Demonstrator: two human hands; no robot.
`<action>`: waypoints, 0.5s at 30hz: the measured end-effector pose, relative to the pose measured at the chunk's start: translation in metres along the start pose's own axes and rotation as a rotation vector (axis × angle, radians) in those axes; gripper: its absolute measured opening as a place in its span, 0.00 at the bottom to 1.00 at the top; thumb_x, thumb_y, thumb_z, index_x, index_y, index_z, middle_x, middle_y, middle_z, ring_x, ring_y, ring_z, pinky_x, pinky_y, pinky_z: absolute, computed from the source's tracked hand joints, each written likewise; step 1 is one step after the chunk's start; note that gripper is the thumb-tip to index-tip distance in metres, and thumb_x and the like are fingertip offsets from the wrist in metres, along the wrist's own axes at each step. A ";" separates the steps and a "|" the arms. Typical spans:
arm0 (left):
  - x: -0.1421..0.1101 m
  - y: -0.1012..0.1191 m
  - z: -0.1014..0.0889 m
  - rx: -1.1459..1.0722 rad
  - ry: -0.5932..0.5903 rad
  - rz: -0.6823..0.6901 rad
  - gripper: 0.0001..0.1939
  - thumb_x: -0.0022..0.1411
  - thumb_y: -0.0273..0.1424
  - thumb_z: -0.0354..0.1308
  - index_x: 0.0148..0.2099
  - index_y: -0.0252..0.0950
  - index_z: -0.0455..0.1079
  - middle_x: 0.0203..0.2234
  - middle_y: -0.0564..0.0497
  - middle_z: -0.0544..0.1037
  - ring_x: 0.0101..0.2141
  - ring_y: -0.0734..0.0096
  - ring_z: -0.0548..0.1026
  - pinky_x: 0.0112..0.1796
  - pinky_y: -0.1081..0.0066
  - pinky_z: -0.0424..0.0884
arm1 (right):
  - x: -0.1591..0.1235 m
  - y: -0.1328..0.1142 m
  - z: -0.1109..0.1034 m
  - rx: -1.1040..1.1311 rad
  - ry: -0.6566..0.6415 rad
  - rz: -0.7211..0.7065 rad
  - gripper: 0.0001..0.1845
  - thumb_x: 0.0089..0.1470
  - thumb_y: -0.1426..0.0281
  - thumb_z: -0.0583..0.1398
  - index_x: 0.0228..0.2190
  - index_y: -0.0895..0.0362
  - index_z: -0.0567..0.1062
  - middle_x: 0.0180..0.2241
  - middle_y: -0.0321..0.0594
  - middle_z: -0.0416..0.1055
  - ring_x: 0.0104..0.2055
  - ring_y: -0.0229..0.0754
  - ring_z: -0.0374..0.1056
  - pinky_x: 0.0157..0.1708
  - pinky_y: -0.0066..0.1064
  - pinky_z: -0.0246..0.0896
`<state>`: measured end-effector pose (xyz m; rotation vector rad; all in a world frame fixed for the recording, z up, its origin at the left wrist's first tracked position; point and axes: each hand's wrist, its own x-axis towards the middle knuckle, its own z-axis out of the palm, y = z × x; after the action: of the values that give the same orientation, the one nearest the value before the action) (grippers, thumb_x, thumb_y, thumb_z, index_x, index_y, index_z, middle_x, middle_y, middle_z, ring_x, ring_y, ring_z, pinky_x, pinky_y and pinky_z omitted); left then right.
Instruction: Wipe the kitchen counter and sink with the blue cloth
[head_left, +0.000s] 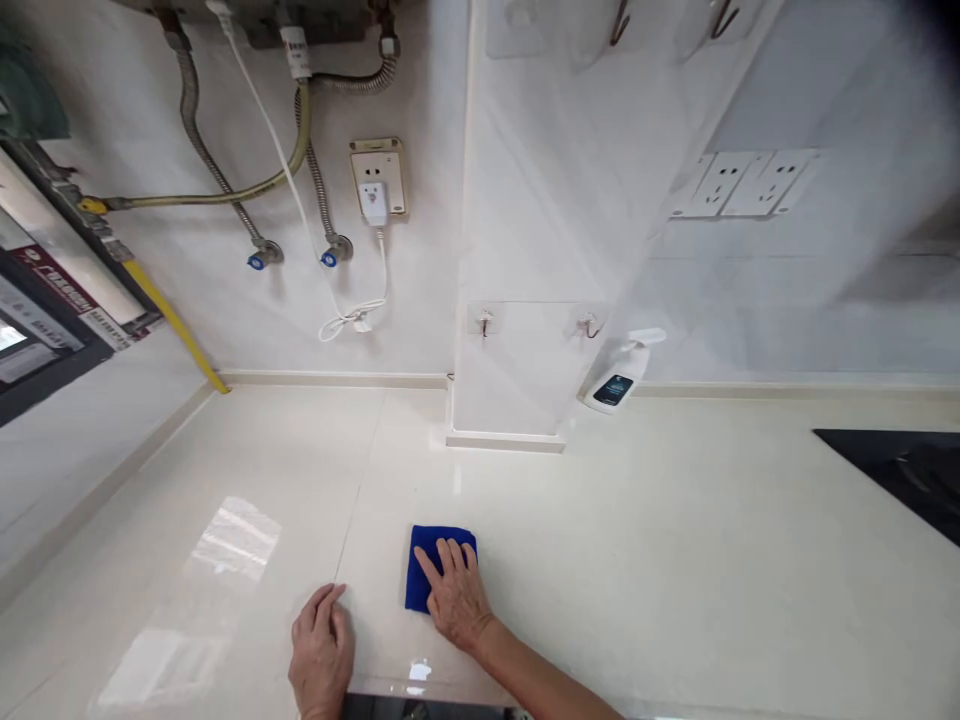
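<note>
A folded blue cloth (421, 583) lies flat on the pale, glossy countertop (675, 560). My right hand (457, 598) presses down on it, fingers spread over its upper right part and hiding some of it. To the left of the cloth, my left hand (322, 645) rests on the counter close to the front edge. Its fingers are loosely bent, with a gap to the thumb, and hold nothing visible. A thin seam in the countertop runs up from near the left fingertips.
A white spray bottle (619, 378) stands against the back wall, right of a boxed-in column (525, 380) with hooks. A black hob (900, 470) is at the right. Hoses, valves and a plugged socket (379, 180) occupy the left wall; a yellow pipe (176, 325) reaches the counter corner.
</note>
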<state>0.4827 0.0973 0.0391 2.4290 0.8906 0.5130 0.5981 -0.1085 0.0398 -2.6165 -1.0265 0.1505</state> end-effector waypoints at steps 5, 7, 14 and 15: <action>-0.001 -0.003 0.000 -0.010 -0.003 0.002 0.21 0.66 0.34 0.42 0.49 0.40 0.75 0.52 0.47 0.75 0.52 0.59 0.70 0.54 0.57 0.71 | -0.041 0.055 -0.002 -0.045 0.153 -0.156 0.33 0.53 0.73 0.55 0.61 0.54 0.66 0.56 0.51 0.65 0.68 0.58 0.48 0.67 0.61 0.43; -0.001 -0.008 0.003 -0.013 -0.002 0.022 0.21 0.66 0.35 0.42 0.49 0.40 0.75 0.52 0.46 0.75 0.52 0.58 0.71 0.53 0.56 0.71 | -0.064 0.093 -0.006 -0.073 0.212 -0.154 0.34 0.51 0.76 0.54 0.60 0.55 0.67 0.56 0.50 0.65 0.70 0.56 0.46 0.67 0.59 0.47; -0.001 -0.026 0.016 -0.011 0.044 0.110 0.20 0.64 0.35 0.44 0.48 0.43 0.77 0.49 0.47 0.77 0.50 0.60 0.73 0.53 0.60 0.73 | -0.071 0.202 -0.016 -0.265 0.408 0.147 0.32 0.58 0.71 0.49 0.64 0.53 0.61 0.68 0.48 0.53 0.68 0.55 0.52 0.64 0.55 0.53; -0.001 -0.027 0.017 -0.009 0.045 0.117 0.20 0.64 0.35 0.44 0.48 0.43 0.76 0.50 0.48 0.77 0.50 0.60 0.73 0.53 0.60 0.74 | -0.059 0.207 -0.016 -0.292 0.439 0.205 0.32 0.58 0.70 0.49 0.64 0.54 0.61 0.67 0.48 0.54 0.67 0.56 0.52 0.63 0.56 0.53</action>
<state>0.4769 0.1090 0.0094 2.4808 0.7652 0.6150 0.6907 -0.2951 -0.0154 -2.8194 -0.6662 -0.5431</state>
